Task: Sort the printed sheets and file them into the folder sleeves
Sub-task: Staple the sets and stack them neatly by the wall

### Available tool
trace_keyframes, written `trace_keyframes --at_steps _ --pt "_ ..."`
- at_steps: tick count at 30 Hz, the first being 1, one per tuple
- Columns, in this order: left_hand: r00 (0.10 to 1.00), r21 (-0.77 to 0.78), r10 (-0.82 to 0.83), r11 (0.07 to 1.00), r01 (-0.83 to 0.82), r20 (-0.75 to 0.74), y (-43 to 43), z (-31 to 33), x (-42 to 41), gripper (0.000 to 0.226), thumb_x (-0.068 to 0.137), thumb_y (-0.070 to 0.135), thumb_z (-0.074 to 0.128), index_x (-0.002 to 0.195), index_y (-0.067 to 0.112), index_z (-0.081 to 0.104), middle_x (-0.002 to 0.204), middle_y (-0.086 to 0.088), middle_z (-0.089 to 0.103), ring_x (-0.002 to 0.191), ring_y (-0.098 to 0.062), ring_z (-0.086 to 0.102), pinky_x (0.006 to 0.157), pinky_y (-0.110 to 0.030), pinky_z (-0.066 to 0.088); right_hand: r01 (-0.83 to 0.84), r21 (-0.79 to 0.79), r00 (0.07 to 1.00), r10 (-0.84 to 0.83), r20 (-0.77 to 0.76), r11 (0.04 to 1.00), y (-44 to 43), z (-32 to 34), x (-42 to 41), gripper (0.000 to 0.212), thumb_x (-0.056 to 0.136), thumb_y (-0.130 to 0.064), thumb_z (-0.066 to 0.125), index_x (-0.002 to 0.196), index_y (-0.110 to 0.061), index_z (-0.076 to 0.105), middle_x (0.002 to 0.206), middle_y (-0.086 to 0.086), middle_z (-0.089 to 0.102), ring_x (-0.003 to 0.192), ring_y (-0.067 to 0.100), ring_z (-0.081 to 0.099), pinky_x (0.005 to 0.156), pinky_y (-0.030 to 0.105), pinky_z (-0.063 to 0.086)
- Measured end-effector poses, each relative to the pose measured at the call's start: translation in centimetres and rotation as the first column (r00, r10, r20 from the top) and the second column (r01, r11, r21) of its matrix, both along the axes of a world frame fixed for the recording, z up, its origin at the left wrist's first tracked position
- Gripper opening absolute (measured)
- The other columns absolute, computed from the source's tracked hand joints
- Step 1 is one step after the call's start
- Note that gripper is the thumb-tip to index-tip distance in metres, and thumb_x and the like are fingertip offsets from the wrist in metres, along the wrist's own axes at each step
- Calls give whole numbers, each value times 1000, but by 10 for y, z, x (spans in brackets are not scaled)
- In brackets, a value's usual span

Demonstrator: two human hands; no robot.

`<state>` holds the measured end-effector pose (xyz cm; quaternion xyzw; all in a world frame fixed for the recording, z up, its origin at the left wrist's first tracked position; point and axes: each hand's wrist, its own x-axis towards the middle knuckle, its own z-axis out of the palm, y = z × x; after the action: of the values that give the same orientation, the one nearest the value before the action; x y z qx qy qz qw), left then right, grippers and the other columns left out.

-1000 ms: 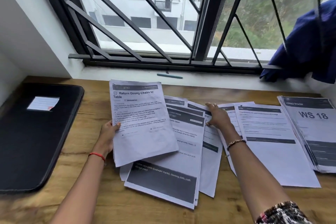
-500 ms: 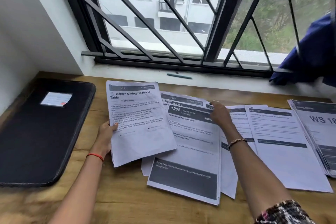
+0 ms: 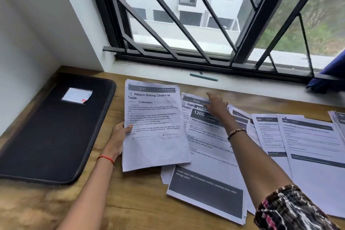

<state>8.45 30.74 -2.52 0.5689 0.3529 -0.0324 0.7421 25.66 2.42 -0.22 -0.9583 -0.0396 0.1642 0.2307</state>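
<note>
My left hand (image 3: 119,134) grips the left edge of a small stack of printed sheets (image 3: 155,127) headed "Return Dining Chairs to Table", held tilted above the wooden table (image 3: 130,207). My right hand (image 3: 217,106) reaches forward over a fanned pile of sheets (image 3: 211,164) whose top page reads "1206"; its fingers are spread and rest on the pile's far edge. A closed black folder (image 3: 54,136) with a white label lies flat at the left. More printed sheets (image 3: 308,147) are spread to the right.
A white window sill (image 3: 168,78) with a teal pen (image 3: 203,77) runs along the table's far edge, under a barred window. Blue cloth (image 3: 328,78) hangs at the far right. A white wall borders the folder's left side.
My right hand has slid left and farther forward, from the sheets at the right onto the top of the "1206" pile. The left hand keeps its stack. The view has shifted left.
</note>
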Motion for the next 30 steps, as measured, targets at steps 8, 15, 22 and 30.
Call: trace_keyframes --at_steps 8,15,22,30 --pt "1000 2 -6 1000 6 18 0 -3 -1 26 96 -2 41 120 -2 52 115 -18 58 84 -23 61 78 -36 50 54 79 970 -71 231 995 2 6 6 18 93 -16 53 97 -5 68 106 12 62 113 28 44 92 38 21" --pt "1000 -4 -9 1000 9 24 1 -1 -4 29 96 -2 42 123 -3 51 114 -18 59 83 -24 61 72 -37 51 186 79 825 -200 529 979 2 45 12 20 88 0 41 86 -1 62 99 14 54 100 27 49 98 42 21" --pt "999 30 -4 1000 3 33 -2 2 -8 28 96 -3 42 122 -5 51 111 -19 58 77 -23 60 56 -27 56 250 261 359 -340 869 932 16 112 9 23 88 -6 38 87 -6 61 86 13 62 90 28 55 90 32 19" --pt "999 66 -7 998 5 37 4 6 -13 27 96 -2 42 121 -6 51 108 -18 59 76 -21 60 61 -31 54 66 334 -143 -323 936 940 32 189 2 10 88 -8 49 88 -16 56 78 5 61 87 14 43 80 25 21"
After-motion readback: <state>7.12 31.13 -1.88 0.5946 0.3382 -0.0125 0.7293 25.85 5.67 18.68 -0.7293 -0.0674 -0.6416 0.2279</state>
